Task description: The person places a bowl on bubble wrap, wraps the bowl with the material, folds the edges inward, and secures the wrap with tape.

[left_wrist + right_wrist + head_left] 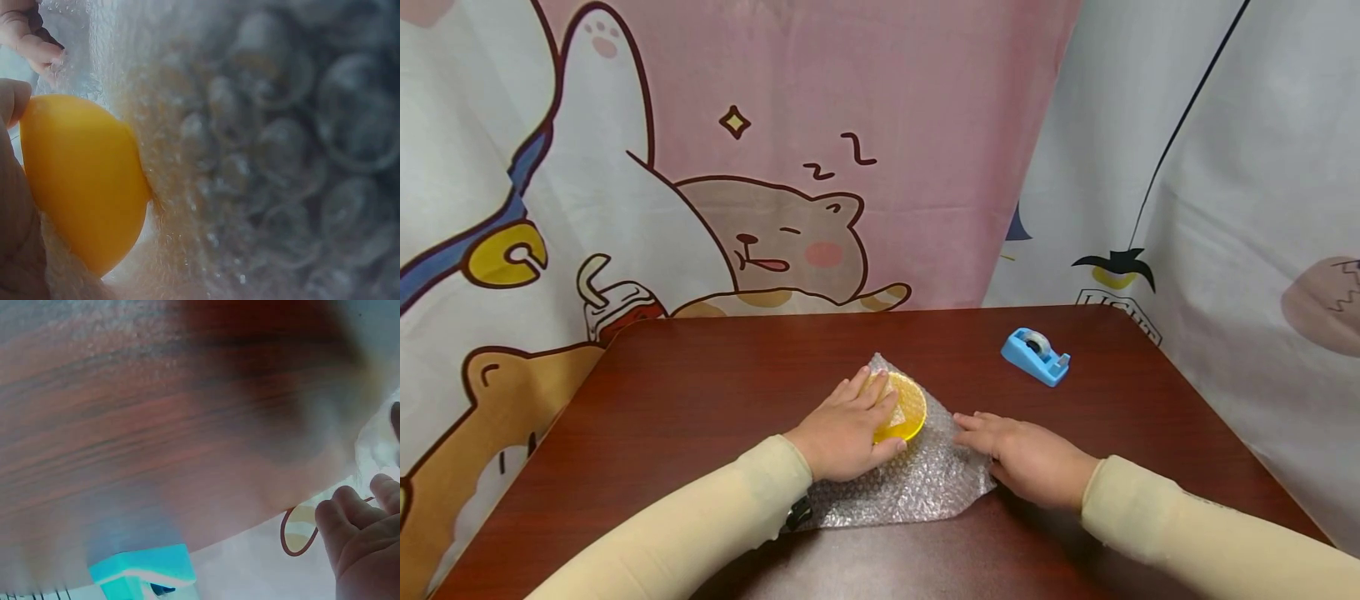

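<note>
A yellow bowl [913,408] sits on a sheet of clear bubble wrap [917,487], and part of the sheet is folded over it. My left hand [850,427] lies across the bowl with its fingers spread, pressing the folded wrap. Its thumb extends along the bowl's near side. In the left wrist view the smooth side of the bowl [84,181] shows close to the hand, with blurred wrap beside it. At the sheet's right edge, my right hand [1030,458] touches the wrap with its fingers extended. The right wrist view shows those fingers [356,519] lying fairly straight.
A light blue tape dispenser [1036,357] with a roll of clear tape stands toward the back right of the dark red-brown table [715,367]. Printed cloth curtains [940,167] hang behind the table and along its sides.
</note>
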Motion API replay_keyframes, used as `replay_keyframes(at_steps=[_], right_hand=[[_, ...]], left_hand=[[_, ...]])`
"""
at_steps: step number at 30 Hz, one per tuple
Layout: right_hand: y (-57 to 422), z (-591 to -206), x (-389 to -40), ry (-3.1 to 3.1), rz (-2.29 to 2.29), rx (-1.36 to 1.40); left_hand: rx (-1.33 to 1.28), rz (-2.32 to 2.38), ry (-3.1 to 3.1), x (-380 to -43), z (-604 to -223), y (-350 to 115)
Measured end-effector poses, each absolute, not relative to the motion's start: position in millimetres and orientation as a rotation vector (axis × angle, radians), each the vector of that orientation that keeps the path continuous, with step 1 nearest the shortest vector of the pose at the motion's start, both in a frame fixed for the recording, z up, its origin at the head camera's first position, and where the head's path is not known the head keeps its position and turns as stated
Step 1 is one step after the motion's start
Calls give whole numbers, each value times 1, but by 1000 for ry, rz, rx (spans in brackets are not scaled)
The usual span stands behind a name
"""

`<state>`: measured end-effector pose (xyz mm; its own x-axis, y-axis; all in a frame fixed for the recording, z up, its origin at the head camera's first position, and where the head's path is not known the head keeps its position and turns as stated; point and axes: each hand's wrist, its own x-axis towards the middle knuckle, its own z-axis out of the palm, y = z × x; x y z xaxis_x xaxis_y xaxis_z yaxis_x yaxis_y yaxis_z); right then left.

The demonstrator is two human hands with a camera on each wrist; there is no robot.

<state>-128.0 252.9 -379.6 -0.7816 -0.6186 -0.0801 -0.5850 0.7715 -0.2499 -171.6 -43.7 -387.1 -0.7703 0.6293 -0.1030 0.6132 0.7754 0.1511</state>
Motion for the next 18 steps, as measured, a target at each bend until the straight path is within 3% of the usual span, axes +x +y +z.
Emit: replay_keyframes(at_steps=[18], right_hand=[[246, -378, -130, 2875, -404, -1094]], left_hand=[[1013, 160, 2818, -172, -389, -44]])
